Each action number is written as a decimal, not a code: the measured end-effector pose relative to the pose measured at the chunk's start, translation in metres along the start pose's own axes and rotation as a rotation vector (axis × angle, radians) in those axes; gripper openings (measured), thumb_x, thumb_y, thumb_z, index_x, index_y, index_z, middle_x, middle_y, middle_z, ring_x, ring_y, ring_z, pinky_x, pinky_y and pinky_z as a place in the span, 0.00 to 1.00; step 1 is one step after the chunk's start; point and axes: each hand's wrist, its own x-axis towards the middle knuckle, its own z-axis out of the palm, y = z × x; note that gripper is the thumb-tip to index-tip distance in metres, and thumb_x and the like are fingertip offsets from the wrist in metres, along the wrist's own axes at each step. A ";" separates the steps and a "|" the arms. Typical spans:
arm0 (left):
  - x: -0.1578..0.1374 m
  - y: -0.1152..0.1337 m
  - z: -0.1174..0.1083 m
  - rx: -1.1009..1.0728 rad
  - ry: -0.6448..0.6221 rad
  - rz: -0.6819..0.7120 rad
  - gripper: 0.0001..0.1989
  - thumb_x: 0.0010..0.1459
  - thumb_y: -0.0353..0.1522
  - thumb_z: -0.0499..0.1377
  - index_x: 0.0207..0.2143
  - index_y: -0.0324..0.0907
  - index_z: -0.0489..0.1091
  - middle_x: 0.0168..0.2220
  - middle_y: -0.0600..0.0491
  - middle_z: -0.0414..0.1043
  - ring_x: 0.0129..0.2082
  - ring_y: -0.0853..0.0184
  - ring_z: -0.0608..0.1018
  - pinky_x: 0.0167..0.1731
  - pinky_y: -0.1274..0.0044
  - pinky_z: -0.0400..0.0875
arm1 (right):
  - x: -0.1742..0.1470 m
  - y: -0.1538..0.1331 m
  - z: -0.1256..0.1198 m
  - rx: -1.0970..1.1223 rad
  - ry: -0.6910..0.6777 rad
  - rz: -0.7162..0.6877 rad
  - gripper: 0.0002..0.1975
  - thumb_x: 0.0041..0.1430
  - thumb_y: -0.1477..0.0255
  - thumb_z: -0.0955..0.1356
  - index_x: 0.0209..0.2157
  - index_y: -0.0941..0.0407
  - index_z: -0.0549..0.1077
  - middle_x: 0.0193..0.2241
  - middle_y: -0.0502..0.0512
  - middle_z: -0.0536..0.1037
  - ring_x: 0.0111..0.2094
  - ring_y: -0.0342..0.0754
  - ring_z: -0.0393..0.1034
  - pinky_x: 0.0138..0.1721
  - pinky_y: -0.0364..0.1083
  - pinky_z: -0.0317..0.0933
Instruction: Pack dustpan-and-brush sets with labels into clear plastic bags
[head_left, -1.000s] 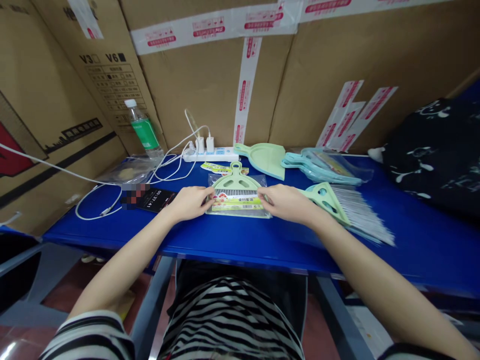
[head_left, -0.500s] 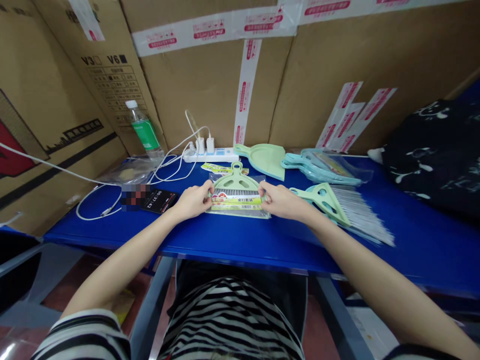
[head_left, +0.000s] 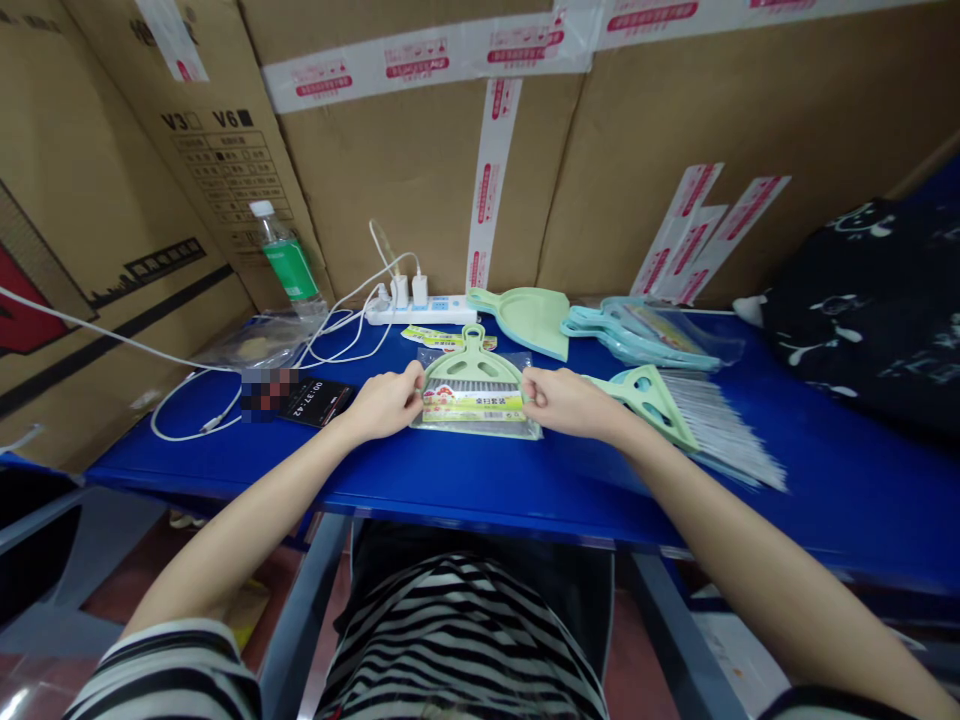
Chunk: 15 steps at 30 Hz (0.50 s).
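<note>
A clear plastic bag (head_left: 480, 431) lies in front of me, holding a green brush and dustpan set (head_left: 472, 368) with grey bristles and a yellow printed label card (head_left: 472, 402). The set's handle points away from me. My left hand (head_left: 386, 402) pinches the bag's left edge, fingers curled. At the right edge, my right hand (head_left: 562, 402) grips the bag in the same way. Just right of that hand lie unbagged hand brushes, a green one (head_left: 664, 405) over a blue one, their pale bristles (head_left: 739, 425) fanned out to the right.
Behind the bag are a green dustpan (head_left: 529, 315), blue dustpans (head_left: 630, 330), a loose label card (head_left: 442, 338) and a power strip (head_left: 442, 310) with white cables. To the left are a phone (head_left: 319, 400) and a bottle (head_left: 289, 260). A dark patterned bag (head_left: 862, 310) sits at right.
Almost nothing differs. Both hands stay at the bag's side edges, and the fingers have shifted only very slightly.
</note>
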 end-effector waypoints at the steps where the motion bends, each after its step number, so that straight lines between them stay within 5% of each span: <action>1: 0.000 0.000 0.000 0.009 0.003 -0.004 0.08 0.57 0.27 0.48 0.40 0.44 0.59 0.24 0.57 0.70 0.29 0.61 0.77 0.29 0.75 0.63 | 0.000 0.001 -0.001 0.003 0.004 -0.009 0.08 0.48 0.76 0.62 0.23 0.52 0.55 0.19 0.47 0.68 0.22 0.44 0.62 0.23 0.42 0.48; 15: -0.001 0.003 -0.007 0.071 0.029 -0.085 0.07 0.64 0.32 0.45 0.41 0.44 0.61 0.27 0.53 0.73 0.34 0.58 0.79 0.31 0.74 0.65 | -0.001 -0.003 -0.013 -0.019 0.065 0.091 0.13 0.57 0.68 0.62 0.21 0.52 0.54 0.17 0.48 0.67 0.21 0.44 0.60 0.23 0.42 0.48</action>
